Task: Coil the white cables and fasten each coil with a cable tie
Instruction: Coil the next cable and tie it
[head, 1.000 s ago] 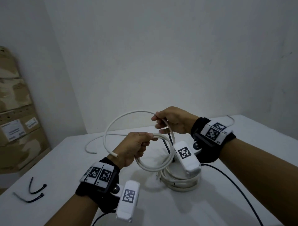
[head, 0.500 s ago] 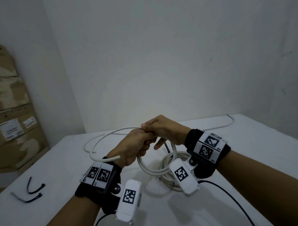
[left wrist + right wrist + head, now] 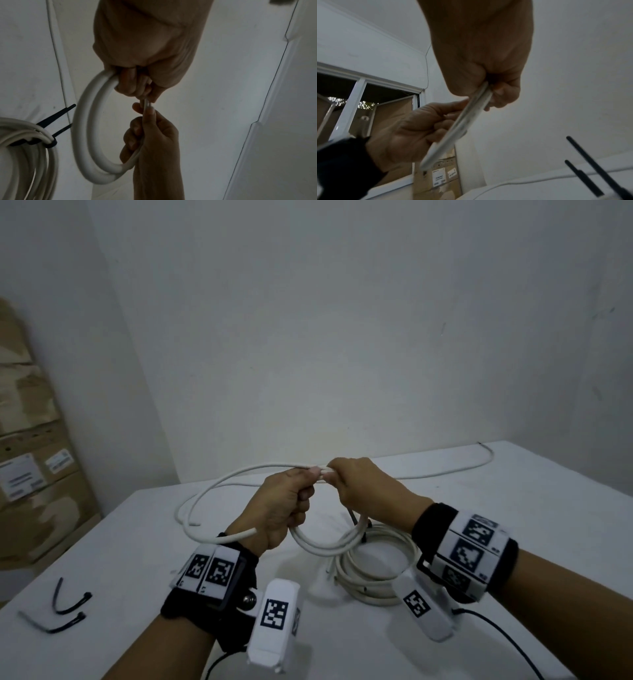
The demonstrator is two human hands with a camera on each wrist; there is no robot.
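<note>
Coiling's mid-way on the second white cable [image 3: 239, 474]: left hand [image 3: 277, 508] clenches the small loops hanging above the counter [image 3: 513, 508], right hand [image 3: 363, 487] pinches the next stretch right against it. Next move, I'd guess, is feeding another loop into the left fist, since plenty of slack trails on the counter. Head view shows spare cable ties [image 3: 68, 607] lying far left; only the left wrist view shows the finished coil [image 3: 25, 135] already tied.

Bare table [image 3: 479, 508] lies open at right; the tied coil [image 3: 373, 580] blocks under both hands, loose ties [image 3: 68, 607] near left.
</note>
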